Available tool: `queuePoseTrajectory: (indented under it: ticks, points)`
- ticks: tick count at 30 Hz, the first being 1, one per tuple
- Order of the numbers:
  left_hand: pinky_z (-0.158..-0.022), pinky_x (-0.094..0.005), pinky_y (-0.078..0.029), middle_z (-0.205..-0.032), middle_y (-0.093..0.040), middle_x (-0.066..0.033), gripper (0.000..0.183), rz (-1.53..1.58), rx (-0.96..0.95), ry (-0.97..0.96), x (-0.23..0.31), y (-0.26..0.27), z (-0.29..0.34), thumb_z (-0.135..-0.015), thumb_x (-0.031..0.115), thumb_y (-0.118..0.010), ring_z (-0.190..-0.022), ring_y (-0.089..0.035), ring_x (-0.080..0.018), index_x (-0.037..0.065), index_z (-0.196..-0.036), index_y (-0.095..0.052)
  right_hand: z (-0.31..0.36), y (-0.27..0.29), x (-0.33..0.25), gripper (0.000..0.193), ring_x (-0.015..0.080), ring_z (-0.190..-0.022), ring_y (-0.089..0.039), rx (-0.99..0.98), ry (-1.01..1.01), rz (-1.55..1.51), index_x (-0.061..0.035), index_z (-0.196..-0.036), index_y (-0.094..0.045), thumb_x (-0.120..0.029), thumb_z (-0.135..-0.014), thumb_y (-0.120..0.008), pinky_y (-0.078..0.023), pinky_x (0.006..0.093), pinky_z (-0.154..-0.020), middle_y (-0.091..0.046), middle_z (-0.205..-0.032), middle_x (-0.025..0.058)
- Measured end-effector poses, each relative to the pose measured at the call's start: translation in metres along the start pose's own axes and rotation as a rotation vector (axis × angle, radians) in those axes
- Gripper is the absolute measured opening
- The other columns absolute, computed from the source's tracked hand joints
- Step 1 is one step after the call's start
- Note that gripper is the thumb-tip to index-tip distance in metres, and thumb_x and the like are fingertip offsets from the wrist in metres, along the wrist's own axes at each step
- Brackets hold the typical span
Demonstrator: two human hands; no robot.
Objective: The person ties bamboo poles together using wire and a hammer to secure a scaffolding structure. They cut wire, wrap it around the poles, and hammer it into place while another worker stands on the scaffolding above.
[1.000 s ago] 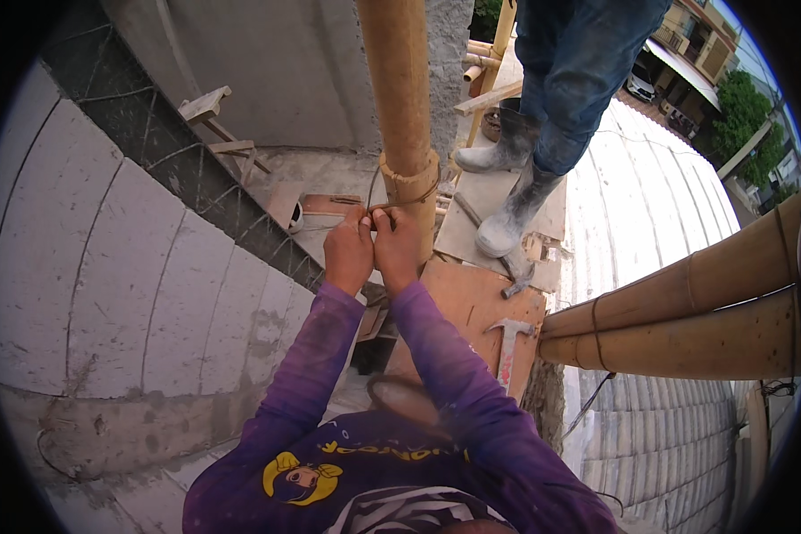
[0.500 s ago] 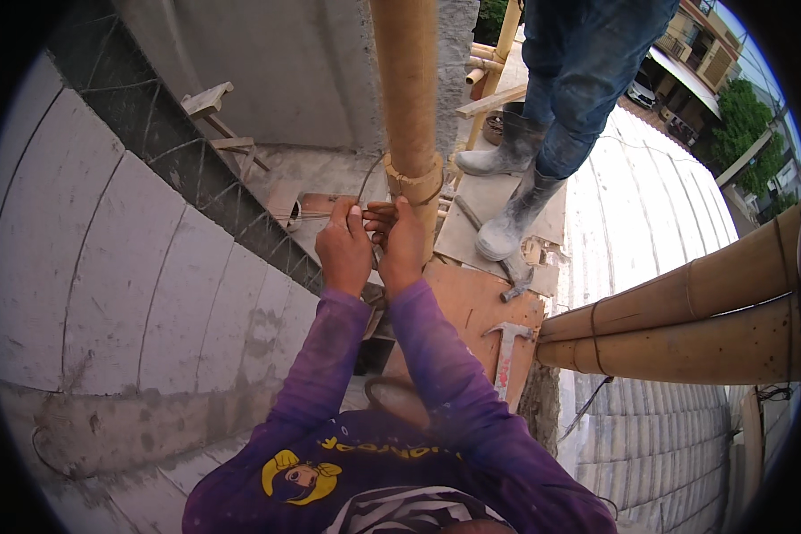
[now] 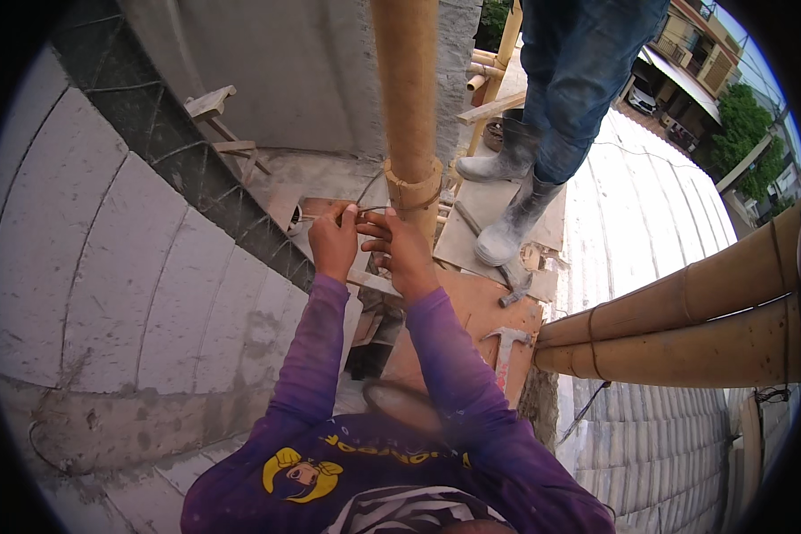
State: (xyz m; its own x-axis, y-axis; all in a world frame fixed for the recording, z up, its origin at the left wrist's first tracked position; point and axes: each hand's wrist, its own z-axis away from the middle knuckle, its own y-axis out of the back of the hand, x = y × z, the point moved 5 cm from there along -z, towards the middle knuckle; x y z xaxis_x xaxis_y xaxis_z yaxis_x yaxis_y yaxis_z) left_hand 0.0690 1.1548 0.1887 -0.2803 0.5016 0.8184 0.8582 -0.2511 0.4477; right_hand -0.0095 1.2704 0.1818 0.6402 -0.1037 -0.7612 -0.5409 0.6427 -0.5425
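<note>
An upright bamboo pole (image 3: 406,98) stands in front of me, with a thin wire tie (image 3: 427,203) looped round its thicker collar (image 3: 411,185). My left hand (image 3: 333,244) is beside the pole on its left, thumb and finger pinched on the tie's loose end. Close by, my right hand (image 3: 404,258) has its fingers curved and spread apart, their tips near the wire and my left fingertips. Whether the right thumb touches the wire is hard to make out. Part of the tie behind the pole is hidden.
A co-worker's dusty boots (image 3: 507,227) stand on boards at right. One claw hammer (image 3: 505,347) lies on a brown board (image 3: 463,307); another hammer (image 3: 514,283) is near the boots. Large bamboo poles (image 3: 685,307) cross at right. A block wall (image 3: 142,276) rises on the left.
My right hand has loosened, its fingers spreading and dropping slightly from the collar. The left hand has shifted a little left, still pinching the wire, and the hands are farther apart.
</note>
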Motion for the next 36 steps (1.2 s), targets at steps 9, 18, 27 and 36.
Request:
queuePoseTrajectory:
  ticks: [9, 18, 27, 36]
  points:
    - [-0.061, -0.0307, -0.044, -0.067, -0.062, -0.0041, 0.024, 0.12, -0.236, -0.059, -0.02, -0.015, -0.044, -0.097, 0.021, -0.062, -0.063, -0.056, -0.0125, -0.001, -0.09, -0.068, -0.023, 0.133, -0.121, 0.036, 0.0074, -0.067, -0.059, 0.441, 0.626, 0.206, 0.0015, -0.105, -0.07, -0.028, -0.107, -0.05, -0.044, 0.0217, -0.056, -0.069, -0.083, 0.0035]
    - [-0.069, -0.0255, -0.041, -0.075, -0.054, 0.0028, 0.022, 0.441, -0.338, -0.04, -0.035, -0.061, -0.05, -0.102, 0.019, -0.057, -0.073, -0.049, -0.007, 0.002, -0.088, -0.06, -0.162, 0.114, -0.074, 0.036, 0.0177, -0.097, -0.068, -0.28, 0.056, 0.367, -0.0003, -0.121, -0.067, -0.029, -0.098, -0.067, -0.055, 0.0351, -0.083, -0.072, -0.115, 0.0084]
    - [-0.067, -0.0254, -0.041, -0.078, -0.055, 0.0039, 0.024, 0.571, -0.474, 0.081, -0.017, -0.073, -0.047, -0.103, 0.019, -0.055, -0.073, -0.047, -0.0065, -0.001, -0.091, -0.064, -0.207, 0.097, -0.057, 0.045, 0.0197, -0.105, -0.069, -0.685, -0.076, 0.19, -0.0012, -0.131, -0.061, -0.025, -0.094, -0.071, -0.057, 0.0335, -0.088, -0.069, -0.124, 0.0128]
    - [-0.068, -0.0269, -0.045, -0.079, -0.064, 0.0001, 0.027, 0.371, -0.585, 0.076, -0.023, -0.087, -0.08, -0.099, 0.019, -0.058, -0.072, -0.054, -0.0083, -0.003, -0.105, -0.071, -0.234, 0.108, -0.032, 0.034, 0.0277, -0.105, -0.07, -0.402, -0.112, -0.066, 0.0053, -0.129, -0.06, -0.019, -0.107, -0.05, -0.059, 0.0366, -0.091, -0.069, -0.119, 0.0187]
